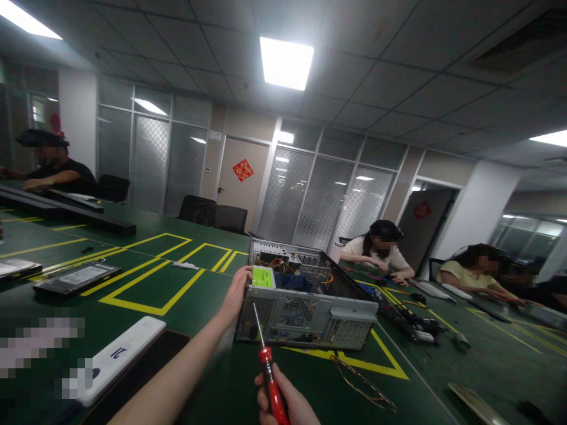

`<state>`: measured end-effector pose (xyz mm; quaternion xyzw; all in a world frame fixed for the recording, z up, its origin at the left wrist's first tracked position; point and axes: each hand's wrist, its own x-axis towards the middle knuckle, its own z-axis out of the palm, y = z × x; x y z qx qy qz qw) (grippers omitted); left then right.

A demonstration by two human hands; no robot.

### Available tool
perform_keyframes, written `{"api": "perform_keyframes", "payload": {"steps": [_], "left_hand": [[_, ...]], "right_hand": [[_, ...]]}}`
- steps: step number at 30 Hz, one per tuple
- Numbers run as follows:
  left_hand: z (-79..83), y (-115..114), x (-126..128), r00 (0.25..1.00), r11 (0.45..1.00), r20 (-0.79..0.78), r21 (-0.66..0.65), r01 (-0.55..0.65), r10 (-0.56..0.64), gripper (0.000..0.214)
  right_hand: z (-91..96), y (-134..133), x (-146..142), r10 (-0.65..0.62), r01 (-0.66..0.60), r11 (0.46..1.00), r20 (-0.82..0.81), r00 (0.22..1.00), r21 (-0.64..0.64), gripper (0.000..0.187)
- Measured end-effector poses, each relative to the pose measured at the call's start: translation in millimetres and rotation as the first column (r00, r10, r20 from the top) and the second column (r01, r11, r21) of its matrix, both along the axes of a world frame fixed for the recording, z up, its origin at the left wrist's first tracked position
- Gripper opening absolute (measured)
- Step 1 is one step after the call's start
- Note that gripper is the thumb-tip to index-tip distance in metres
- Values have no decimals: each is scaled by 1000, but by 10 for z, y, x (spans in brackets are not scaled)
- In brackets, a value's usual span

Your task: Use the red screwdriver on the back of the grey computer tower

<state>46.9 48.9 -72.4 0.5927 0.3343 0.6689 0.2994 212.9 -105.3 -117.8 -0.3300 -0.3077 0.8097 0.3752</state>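
- Head view, far left: a hard drive (77,277) lies on the worktop (221,378)
- Your left hand (238,292) rests against the left side of the open computer case (305,302); fingers partly hidden, grip impossible to tell
- Your right hand (292,400) wraps the handle of a red screwdriver (268,364), shaft pointing up at the case's near panel
- Eyeglasses (364,378) lie near the case's right end

A slim left forearm (177,367) is seen bare, smooth in outline and narrowed towards the wrist (218,322). The left grip (237,293), a human hand, is likewise uncovered. The right grip (294,401) (partly cut off by the lower edge of the view) is also shown bare, its thumb (283,381) smoothly rounded.
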Motion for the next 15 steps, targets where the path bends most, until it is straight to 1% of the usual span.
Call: {"api": "perform_keyframes", "payload": {"steps": [4, 7, 10, 15], "left_hand": [[-5, 11, 1, 1000, 1000, 4, 3, -27, 27, 36], [4, -4, -4, 1000, 1000, -2, -4, -25, 25, 35], [17, -24, -8, 1000, 1000, -1, -9, -16, 16, 33], [35, -36, -10, 1000, 1000, -2, -9, -15, 15, 33]], "right_hand": [[-9, 22, -36, -21, 21, 1000, 10, 1000, -12, 48], [72, 8, -69, -40, 41, 999, 15, 999, -29, 45], [166, -24, -98, -53, 55, 996, 27, 998, -73, 42], [248, -102, -172, -81, 81, 991, 0, 997, -104, 35]]}}
